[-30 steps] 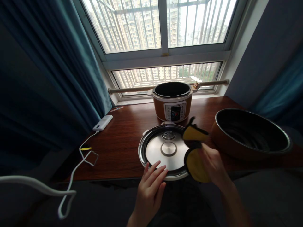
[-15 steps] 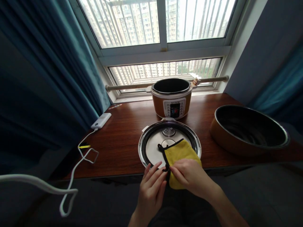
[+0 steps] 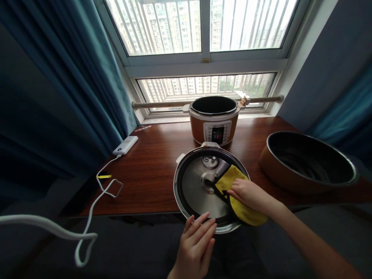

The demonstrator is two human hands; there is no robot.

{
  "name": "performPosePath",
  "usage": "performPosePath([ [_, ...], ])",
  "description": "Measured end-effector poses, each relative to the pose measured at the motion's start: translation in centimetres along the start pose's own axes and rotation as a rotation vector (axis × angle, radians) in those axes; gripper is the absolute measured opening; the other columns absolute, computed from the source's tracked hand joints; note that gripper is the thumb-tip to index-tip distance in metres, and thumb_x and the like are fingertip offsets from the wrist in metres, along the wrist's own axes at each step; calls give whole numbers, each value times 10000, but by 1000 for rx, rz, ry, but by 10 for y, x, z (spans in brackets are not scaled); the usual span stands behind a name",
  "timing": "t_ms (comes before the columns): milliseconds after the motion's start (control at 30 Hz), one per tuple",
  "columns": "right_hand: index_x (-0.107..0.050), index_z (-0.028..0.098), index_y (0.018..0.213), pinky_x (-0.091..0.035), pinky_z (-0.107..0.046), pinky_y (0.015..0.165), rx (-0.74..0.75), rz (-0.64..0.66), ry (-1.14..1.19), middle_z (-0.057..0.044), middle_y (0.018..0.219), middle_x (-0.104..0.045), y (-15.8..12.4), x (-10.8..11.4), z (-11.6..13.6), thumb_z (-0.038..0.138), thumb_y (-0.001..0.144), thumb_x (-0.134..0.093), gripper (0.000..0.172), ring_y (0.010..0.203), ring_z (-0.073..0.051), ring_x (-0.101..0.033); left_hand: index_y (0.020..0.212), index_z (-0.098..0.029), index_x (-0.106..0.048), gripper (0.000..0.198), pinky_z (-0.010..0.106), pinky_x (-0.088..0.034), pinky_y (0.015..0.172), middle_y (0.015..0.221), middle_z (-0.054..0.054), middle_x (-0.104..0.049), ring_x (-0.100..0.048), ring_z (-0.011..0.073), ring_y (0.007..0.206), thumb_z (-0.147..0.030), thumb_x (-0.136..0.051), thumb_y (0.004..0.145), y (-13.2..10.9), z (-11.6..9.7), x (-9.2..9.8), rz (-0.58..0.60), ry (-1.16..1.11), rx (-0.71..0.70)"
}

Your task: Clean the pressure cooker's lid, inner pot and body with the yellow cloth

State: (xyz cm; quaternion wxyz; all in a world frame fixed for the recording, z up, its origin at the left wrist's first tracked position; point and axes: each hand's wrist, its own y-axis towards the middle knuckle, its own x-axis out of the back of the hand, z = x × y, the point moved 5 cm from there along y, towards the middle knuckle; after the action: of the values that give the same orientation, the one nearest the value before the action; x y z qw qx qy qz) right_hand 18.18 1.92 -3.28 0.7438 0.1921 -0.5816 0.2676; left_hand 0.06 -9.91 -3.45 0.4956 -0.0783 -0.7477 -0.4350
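A round pressure cooker lid [image 3: 193, 190] with a shiny steel inner face and dark seal lies at the table's front edge, inner side up. My right hand [image 3: 247, 193] grips a yellow cloth [image 3: 232, 176] with black trim, which rests on the right part of the lid. Part of the cloth hangs past the lid's right rim. At the lid's near rim is my left hand [image 3: 197, 240], its fingers stretched out and holding nothing. I cannot tell how firmly its fingertips touch the rim.
Behind the lid stands an orange electric pressure cooker [image 3: 197, 128], its top uncovered. A large brown pot [image 3: 279, 170] with a dark inside sits at the right. A white power bank [image 3: 125, 145] with a cable [image 3: 93, 209] lies at the left, by the curtain [image 3: 107, 97].
My right hand has moved right with the cloth, baring more of the lid's middle. The lid appears tipped, its near rim lower and past the table edge. My left hand is slightly lower and further right.
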Motion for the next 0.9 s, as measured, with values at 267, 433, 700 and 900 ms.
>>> performPosePath([
  [267,-571,143,623,-359,-268,581,-418,-379,13,-95,655,-633,43,55,-41,347,944,-283,477,587,-169,-571,1136,-180,-572,363,350,-106,1113,1142,21,-642,-447,185,1226,-105,-481,792,4,0,2,-5,-37,38],
  [433,-523,142,717,-330,-238,511,-507,-1204,301,-31,604,-527,18,124,-47,436,949,-161,521,531,-115,-456,1135,-173,-565,366,332,-101,1110,1136,21,-644,-433,179,1238,-102,-490,784,3,3,3,12,-67,30],
  [700,-590,130,1054,-406,-327,919,147,-490,41,-101,1022,-623,75,79,3,355,940,-301,383,1036,-191,-538,1150,-178,-555,367,348,-141,1103,1117,34,-654,-454,188,1222,-119,-485,795,0,6,4,15,-60,39],
  [900,-408,89,1324,-270,-384,1075,169,-137,-171,-112,1420,-347,93,4,-10,362,880,-462,524,1318,-269,-266,1136,-213,-571,360,360,-191,1096,1113,24,-655,-470,187,1207,-117,-481,801,3,9,3,-23,-62,95],
])
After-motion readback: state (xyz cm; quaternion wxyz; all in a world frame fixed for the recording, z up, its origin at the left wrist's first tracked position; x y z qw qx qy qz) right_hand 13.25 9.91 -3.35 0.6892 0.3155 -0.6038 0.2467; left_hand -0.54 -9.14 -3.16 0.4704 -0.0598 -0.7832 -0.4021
